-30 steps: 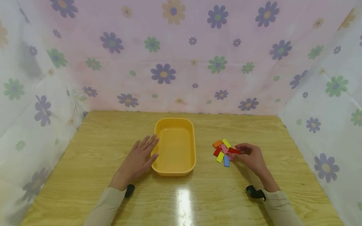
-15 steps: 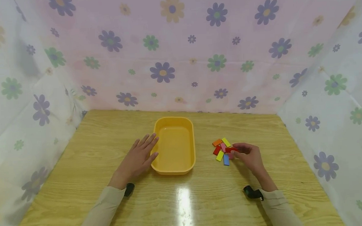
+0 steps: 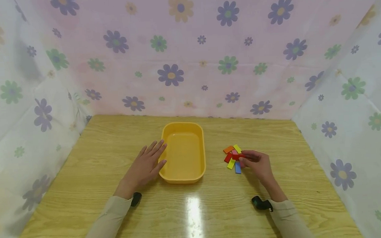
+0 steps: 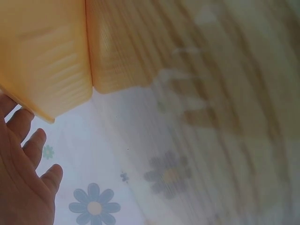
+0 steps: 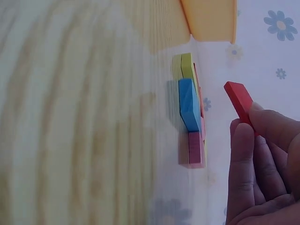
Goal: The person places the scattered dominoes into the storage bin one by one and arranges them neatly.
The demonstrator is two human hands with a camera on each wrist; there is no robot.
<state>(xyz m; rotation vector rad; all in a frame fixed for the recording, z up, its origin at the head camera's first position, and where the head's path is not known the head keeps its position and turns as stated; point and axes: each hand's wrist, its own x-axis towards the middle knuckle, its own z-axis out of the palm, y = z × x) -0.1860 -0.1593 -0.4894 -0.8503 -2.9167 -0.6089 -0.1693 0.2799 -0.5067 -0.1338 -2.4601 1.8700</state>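
Note:
My right hand (image 3: 258, 165) pinches a red rectangular block (image 5: 240, 99) between thumb and fingers, raised over a small group of flat coloured blocks. In that group lie an orange block (image 3: 228, 150), another red block (image 3: 228, 157), a blue block (image 3: 238, 167), pink ones and yellow ones such as this yellow block (image 3: 231, 164). In the right wrist view the pink block (image 5: 196, 151) sits beside the blue one. My left hand (image 3: 145, 167) has its fingers extended, with the fingertips at the left rim of a yellow plastic tub (image 3: 182, 180).
The tub stands on a wood-grain table (image 3: 144, 220), left of the blocks. Patterned cloth (image 3: 194, 51) with flowers closes off the back and both sides. A dark wrist camera (image 3: 261, 203) sits at the right sleeve.
My right hand has lifted the red block off the group and carried it a little to the left. My left hand keeps its place at the tub.

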